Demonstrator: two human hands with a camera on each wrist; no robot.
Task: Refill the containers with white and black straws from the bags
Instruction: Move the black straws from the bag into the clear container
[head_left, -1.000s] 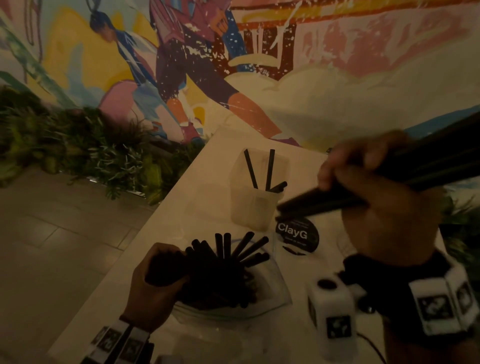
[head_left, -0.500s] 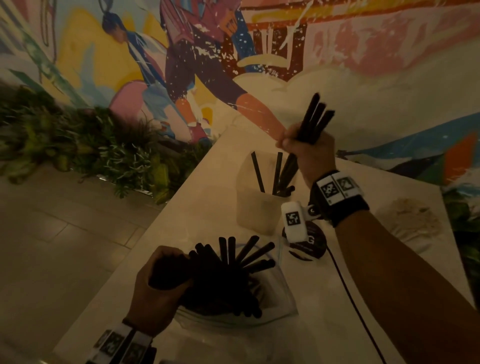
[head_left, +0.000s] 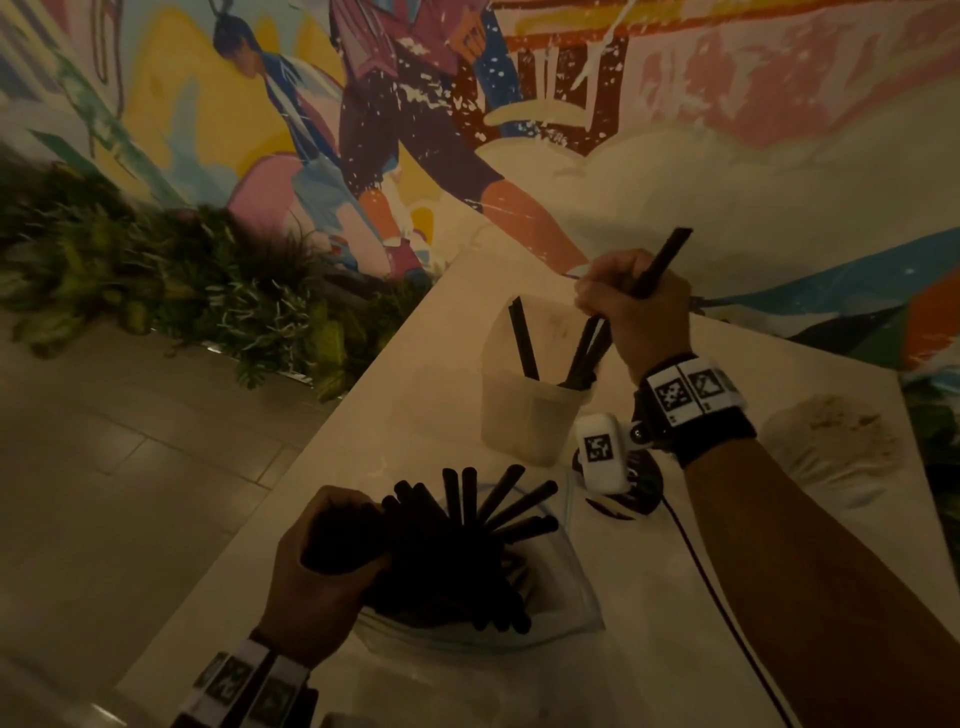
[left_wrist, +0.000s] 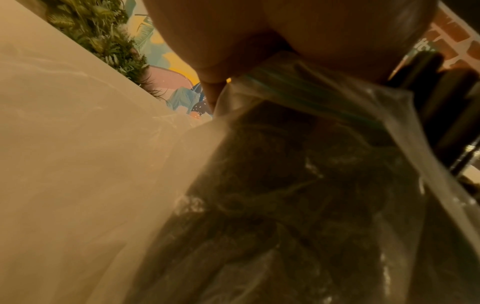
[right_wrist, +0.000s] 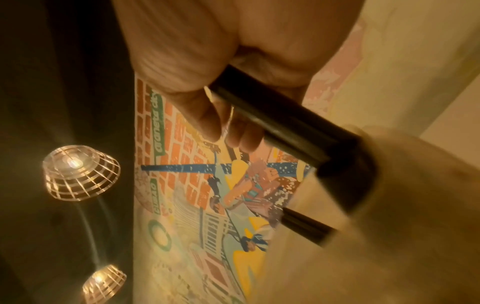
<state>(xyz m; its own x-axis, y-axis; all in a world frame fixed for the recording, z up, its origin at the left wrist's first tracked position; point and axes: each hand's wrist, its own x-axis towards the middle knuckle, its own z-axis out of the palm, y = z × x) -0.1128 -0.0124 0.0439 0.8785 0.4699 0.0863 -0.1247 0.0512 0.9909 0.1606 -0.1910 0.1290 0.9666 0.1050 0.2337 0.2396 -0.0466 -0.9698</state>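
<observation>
A translucent square container (head_left: 524, 410) stands on the pale table (head_left: 395, 395) with a few black straws leaning inside. My right hand (head_left: 631, 306) hovers over its rim and grips a bunch of black straws (head_left: 662, 260), their lower ends down in the container (right_wrist: 389, 205); the wrist view shows the same straws (right_wrist: 280, 123) between my curled fingers. Nearer to me lies a clear zip bag (head_left: 566, 603) full of black straws (head_left: 467, 545) fanning out of its mouth. My left hand (head_left: 322, 566) grips the bag's mouth at its left side, with the bag's plastic (left_wrist: 298, 185) filling the wrist view.
A round black sticker-like disc (head_left: 631, 488) lies right of the container, partly behind the wrist camera. A crumpled pale bag or cloth (head_left: 836, 441) sits at the table's right. Plants (head_left: 171, 291) line the floor beyond the table's left edge. A mural covers the wall.
My right hand carried the bunch of black straws from close to the camera over to the container and lowered their ends into it. The left hand stayed on the bag.
</observation>
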